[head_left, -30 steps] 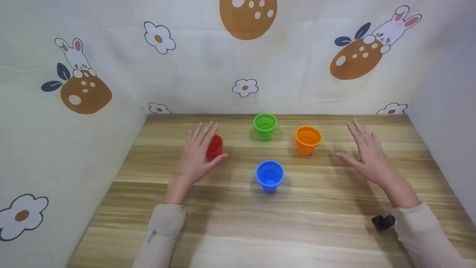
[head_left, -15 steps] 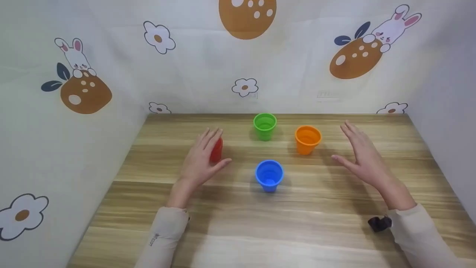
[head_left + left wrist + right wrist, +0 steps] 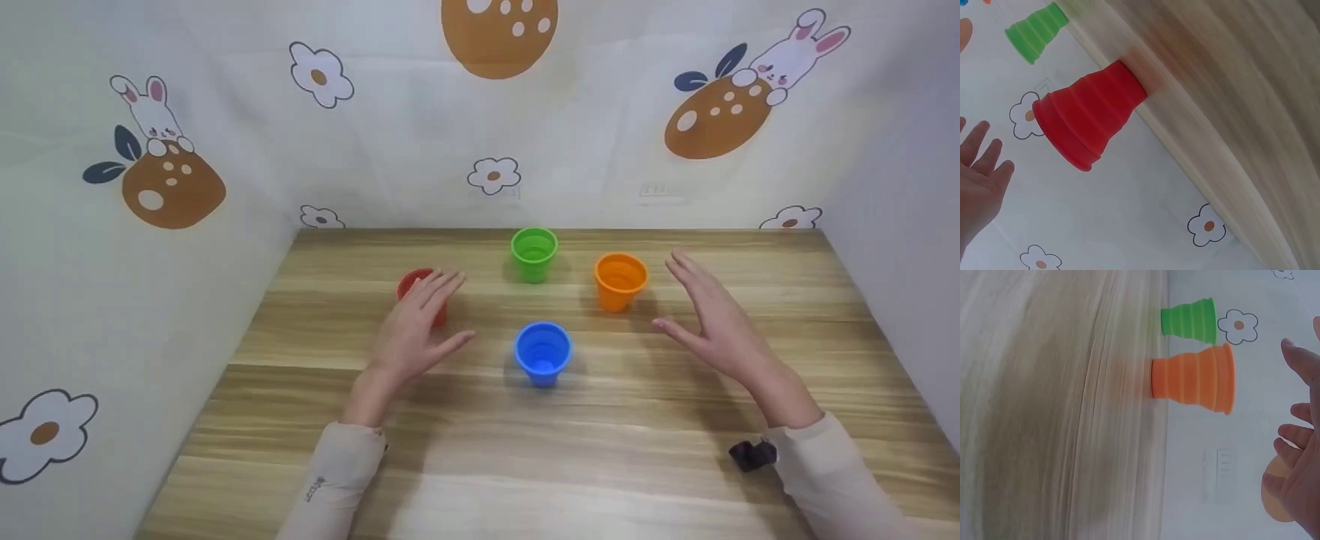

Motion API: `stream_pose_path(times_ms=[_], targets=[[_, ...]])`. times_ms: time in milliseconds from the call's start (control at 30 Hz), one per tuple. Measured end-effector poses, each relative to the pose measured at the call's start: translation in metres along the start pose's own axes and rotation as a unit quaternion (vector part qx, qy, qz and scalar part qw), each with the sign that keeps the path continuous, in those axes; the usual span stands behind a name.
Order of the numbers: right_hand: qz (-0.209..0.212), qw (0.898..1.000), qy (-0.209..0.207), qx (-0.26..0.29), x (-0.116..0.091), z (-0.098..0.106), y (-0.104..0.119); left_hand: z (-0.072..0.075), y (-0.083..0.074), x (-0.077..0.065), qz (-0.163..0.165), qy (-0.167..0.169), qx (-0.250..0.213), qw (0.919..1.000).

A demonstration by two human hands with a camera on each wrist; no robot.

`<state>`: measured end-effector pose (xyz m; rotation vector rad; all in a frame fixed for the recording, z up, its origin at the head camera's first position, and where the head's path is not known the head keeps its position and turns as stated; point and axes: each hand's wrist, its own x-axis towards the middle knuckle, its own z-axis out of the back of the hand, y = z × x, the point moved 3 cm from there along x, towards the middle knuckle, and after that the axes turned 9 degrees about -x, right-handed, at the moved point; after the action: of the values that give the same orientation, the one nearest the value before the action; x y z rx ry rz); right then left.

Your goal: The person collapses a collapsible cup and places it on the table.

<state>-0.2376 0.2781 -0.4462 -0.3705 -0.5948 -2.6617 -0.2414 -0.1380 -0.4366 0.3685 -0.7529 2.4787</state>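
Four ribbed cups stand upright, mouths up, on a wood-grain table. My left hand [image 3: 412, 330], fingers spread and nearly straight, hovers over the near side of the red cup [image 3: 411, 282] and partly hides it. In the left wrist view a gap shows between that hand and the red cup [image 3: 1090, 115]. My right hand [image 3: 724, 330] is held in the air right of the orange cup [image 3: 621, 282], thumb apart from the fingers, holding nothing. The green cup [image 3: 534, 255] is at the back, the blue cup [image 3: 543, 354] at the front, between the hands.
A pale wall [image 3: 390, 150] printed with flowers, rabbits and brown fruit rises behind the table [image 3: 510, 465], with side walls left and right. A small black object [image 3: 752, 454] sits at the right sleeve cuff.
Both hands have moved inward and slightly toward the person: the left to the right, the right to the left, nearer the orange cup. The cups have stayed in place.
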Motion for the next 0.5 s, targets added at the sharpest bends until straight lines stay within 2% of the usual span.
stream_pose_path(times_ms=[200, 500], targets=[[-0.002, 1.000, 0.016, -0.002, -0.001, -0.004, 0.008, -0.002, -0.005, -0.003, -0.022, -0.001, -0.003, 0.9997], [0.014, 1.000, 0.018, 0.001, -0.001, -0.011, 0.020, -0.003, -0.015, -0.001, -0.127, -0.034, -0.008, 0.9913]])
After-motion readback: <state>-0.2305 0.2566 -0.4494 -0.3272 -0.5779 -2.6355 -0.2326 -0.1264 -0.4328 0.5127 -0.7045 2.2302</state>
